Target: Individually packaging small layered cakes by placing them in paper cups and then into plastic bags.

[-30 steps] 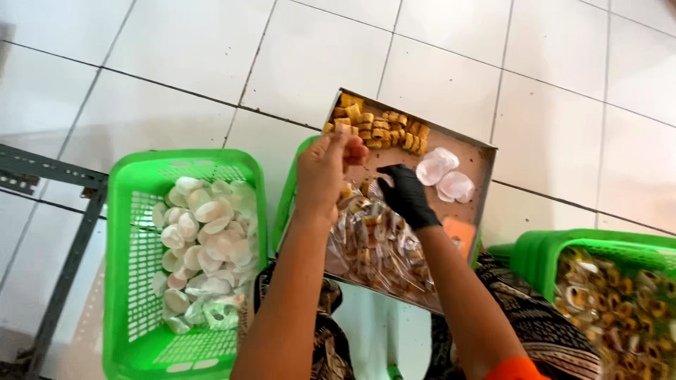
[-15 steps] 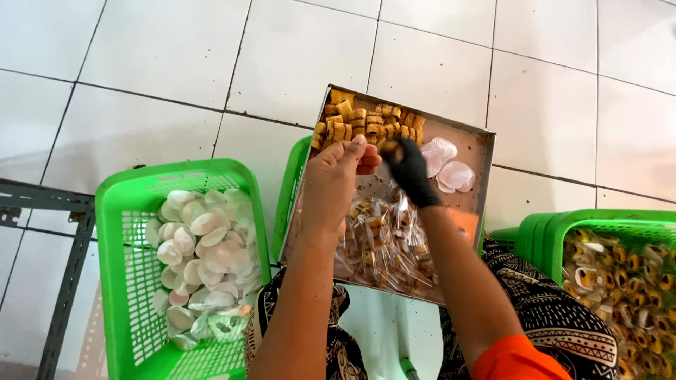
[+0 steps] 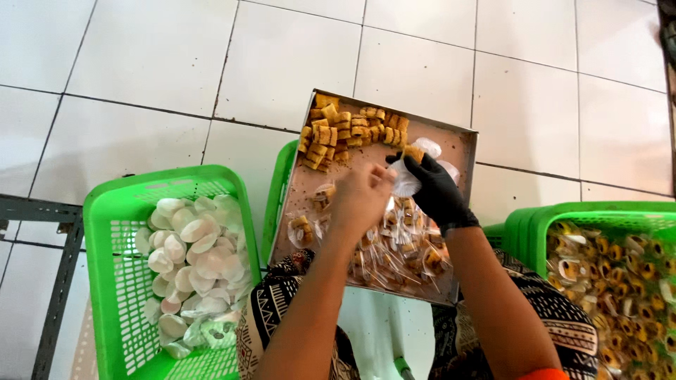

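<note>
A shallow square metal tray [image 3: 461, 141], dull and crumb-dusted, rests tilted on the person's lap over a patterned black-and-white cloth [image 3: 274, 309]. Along the tray's far edge lies a row of small golden, ridged pastry rolls [image 3: 352, 127]; at its near edge a heap of the same rolls sealed in clear crinkly plastic wrappers [image 3: 401, 257]. The right hand [image 3: 433, 186], in a black glove, is above the tray's middle, fingers curled around a thin, translucent white wrapper [image 3: 407, 181], with one bare roll [image 3: 414, 153] at its fingertips. The bare left hand [image 3: 362, 200] is just beside it over the tray's centre, fingers bent toward the same wrapper; whether it grips anything I cannot tell. Left of the tray stands a green perforated plastic basket [image 3: 113, 274] holding round, pale empty wrappers [image 3: 193, 264]. Right of the tray another green basket [image 3: 598, 214] is full of wrapped rolls [image 3: 620, 274]. Beyond the tray lies a glossy white tiled floor [image 3: 176, 56]
</note>
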